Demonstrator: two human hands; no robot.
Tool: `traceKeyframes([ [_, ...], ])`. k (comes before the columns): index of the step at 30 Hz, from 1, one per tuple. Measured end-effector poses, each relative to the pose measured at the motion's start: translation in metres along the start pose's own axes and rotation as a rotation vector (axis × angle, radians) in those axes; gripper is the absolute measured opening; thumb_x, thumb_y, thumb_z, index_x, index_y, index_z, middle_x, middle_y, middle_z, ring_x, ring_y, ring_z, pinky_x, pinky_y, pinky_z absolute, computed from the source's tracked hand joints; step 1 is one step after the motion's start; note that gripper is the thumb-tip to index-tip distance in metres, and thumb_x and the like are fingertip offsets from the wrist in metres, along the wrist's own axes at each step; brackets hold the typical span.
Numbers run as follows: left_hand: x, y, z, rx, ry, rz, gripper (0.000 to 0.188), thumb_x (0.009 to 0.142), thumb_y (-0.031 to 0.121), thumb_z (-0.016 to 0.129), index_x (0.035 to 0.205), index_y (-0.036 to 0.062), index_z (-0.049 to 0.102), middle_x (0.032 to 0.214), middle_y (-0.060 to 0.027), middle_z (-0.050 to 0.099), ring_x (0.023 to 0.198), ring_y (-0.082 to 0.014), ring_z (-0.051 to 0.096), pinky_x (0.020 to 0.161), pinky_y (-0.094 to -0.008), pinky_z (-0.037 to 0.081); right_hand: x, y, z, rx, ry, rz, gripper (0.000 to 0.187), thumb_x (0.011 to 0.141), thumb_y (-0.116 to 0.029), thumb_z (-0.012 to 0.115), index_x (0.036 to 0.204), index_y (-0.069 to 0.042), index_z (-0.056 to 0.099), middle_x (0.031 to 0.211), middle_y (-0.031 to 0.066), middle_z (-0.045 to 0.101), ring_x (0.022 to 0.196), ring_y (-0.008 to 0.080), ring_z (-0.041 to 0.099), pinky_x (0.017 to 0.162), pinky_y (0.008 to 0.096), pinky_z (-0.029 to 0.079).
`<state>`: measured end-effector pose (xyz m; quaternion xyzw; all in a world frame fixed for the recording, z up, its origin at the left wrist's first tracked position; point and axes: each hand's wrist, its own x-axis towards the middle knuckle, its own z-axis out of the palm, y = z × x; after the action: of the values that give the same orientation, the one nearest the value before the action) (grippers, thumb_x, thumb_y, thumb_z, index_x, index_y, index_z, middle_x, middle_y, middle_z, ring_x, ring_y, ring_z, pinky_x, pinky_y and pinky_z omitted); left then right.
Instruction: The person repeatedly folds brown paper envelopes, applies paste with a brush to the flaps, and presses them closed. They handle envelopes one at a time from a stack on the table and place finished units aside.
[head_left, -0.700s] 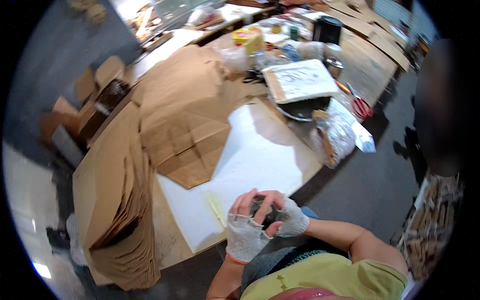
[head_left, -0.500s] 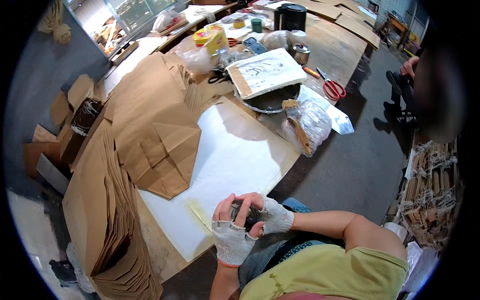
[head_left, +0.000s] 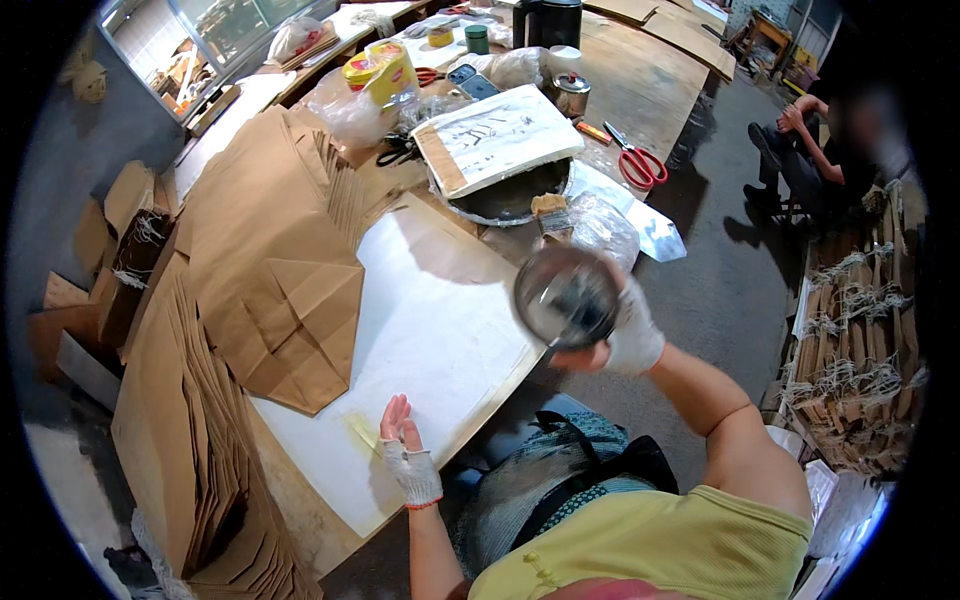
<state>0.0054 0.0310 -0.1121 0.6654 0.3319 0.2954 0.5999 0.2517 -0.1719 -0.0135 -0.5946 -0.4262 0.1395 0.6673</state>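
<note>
My right hand (head_left: 636, 335), in a white fingerless glove, grips a round see-through cup or jar (head_left: 566, 297) with a dark rim. It is held up over the right edge of the table, its round end toward me; something dark shows inside or through it. My left hand (head_left: 408, 455), gloved the same way, holds nothing and has its fingers stretched out above the near edge of a white sheet (head_left: 440, 330). Left of the sheet lies a folded brown paper bag (head_left: 310, 325) on a pile. Beyond the cup, a brush (head_left: 551, 214) is partly hidden.
Fanned brown paper bags (head_left: 175, 430) fill the table's left side. Farther off are a white board (head_left: 500, 140) on a basin (head_left: 515, 200), red-handled scissors (head_left: 642, 168), a metal canister (head_left: 571, 95) and a black kettle (head_left: 548, 22). A person (head_left: 810, 150) sits at the right.
Both hands were together round the cup near my lap. They have parted: the right has lifted it forward and right, while the left has let go and moved left.
</note>
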Motion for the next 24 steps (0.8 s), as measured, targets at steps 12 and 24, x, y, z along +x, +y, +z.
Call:
traceKeyframes([
  [12, -0.003, 0.004, 0.018, 0.563, 0.065, 0.272, 0.029, 0.089, 0.011, 0.055, 0.115, -0.0005, 0.059, 0.110, -0.0165, 0.061, 0.100, -0.0307, 0.058, 0.090, -0.0392, 0.044, 0.084, 0.093, -0.178, -0.428, 0.551, -0.053, 0.075, 0.062, -0.011, 0.089, 0.123, -0.002, 0.046, 0.119, 0.0107, 0.060, 0.109, 0.0217, 0.061, 0.090, 0.0348, 0.054],
  [24, -0.002, 0.001, 0.027, 0.733, 0.089, 0.354, 0.024, 0.088, 0.010, 0.054, 0.109, 0.0002, 0.061, 0.108, -0.0161, 0.062, 0.098, -0.0300, 0.058, 0.088, -0.0398, 0.045, 0.135, 0.215, -0.245, -0.447, 0.756, 0.121, 0.094, 0.052, -0.026, 0.095, 0.123, -0.001, 0.039, 0.121, 0.0151, 0.057, 0.109, 0.0229, 0.059, 0.088, 0.0333, 0.050],
])
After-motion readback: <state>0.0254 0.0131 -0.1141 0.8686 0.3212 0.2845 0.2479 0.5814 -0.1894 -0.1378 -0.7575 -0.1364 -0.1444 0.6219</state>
